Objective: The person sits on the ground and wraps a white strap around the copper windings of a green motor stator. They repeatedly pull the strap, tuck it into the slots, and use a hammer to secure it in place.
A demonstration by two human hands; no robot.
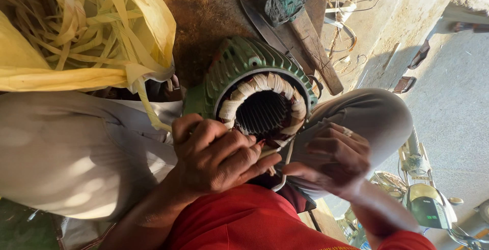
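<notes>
While the green motor housing [239, 69] sits at mid-frame between the person's knees, the left hand [216, 155] curls against its lower rim and the right hand [333, 158] pinches a pale strip [285, 166] just beside it; yellow strips [76, 31] fill the upper left.

Both forearms reach forward from the red sleeves, bare to the elbow. The left hand [216, 155] is curled knuckles-up, its fingers [257, 164] pinched together and pointing right. The right hand [333, 158] faces it, fingers bent, fingertips nearly meeting.
</notes>
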